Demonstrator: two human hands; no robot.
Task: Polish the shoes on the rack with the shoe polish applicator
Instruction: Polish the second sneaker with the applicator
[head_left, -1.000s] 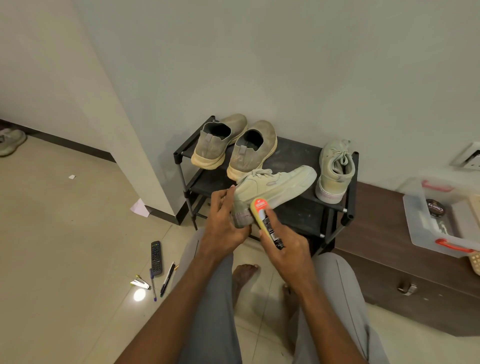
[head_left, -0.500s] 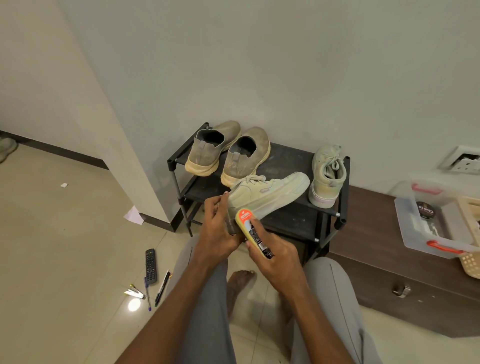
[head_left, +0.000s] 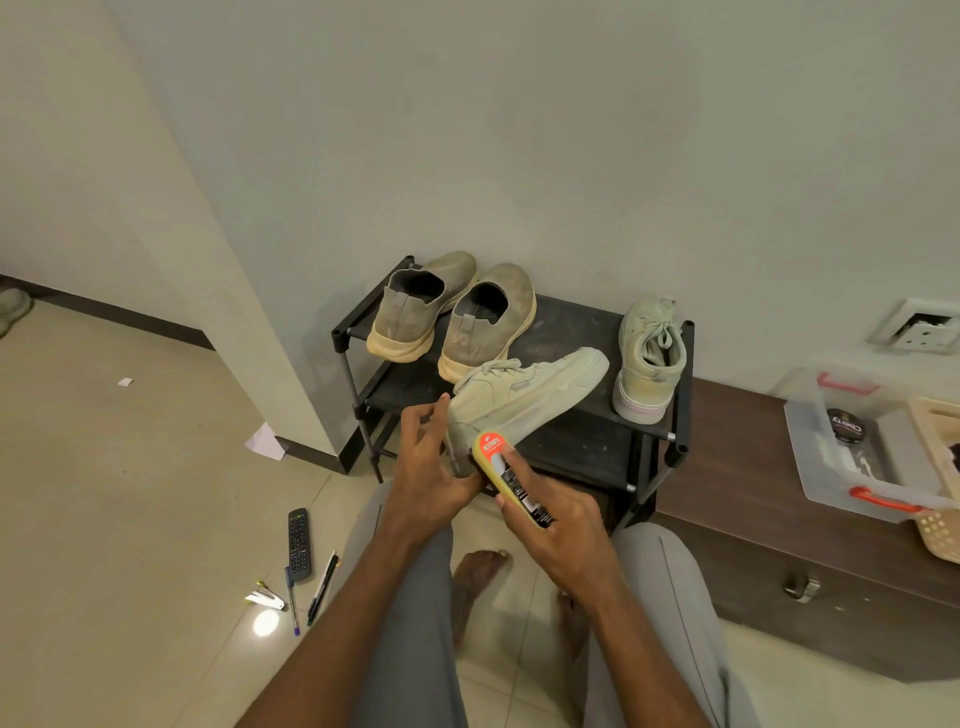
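My left hand (head_left: 428, 467) grips the heel of a pale green lace-up sneaker (head_left: 524, 392), held in the air in front of the black shoe rack (head_left: 571, 322) with its toe pointing to the right. My right hand (head_left: 558, 530) holds the shoe polish applicator (head_left: 506, 475), a yellow stick with an orange-red top, and presses it against the shoe's heel side. On the rack's top shelf stand two tan slip-on shoes (head_left: 452, 312) at the left. The matching green sneaker (head_left: 649, 358) stands at the right.
A low dark wooden cabinet (head_left: 753, 514) stands right of the rack, with a clear plastic box (head_left: 862, 447) holding a polish tin (head_left: 848, 426). On the floor to the left lie a remote control (head_left: 300, 543), pens (head_left: 322, 587) and a paper scrap (head_left: 265, 441). My bare feet and grey-trousered knees are below.
The view has shifted a little. Both hands keep their hold, and the applicator has slid slightly along the shoe's heel.
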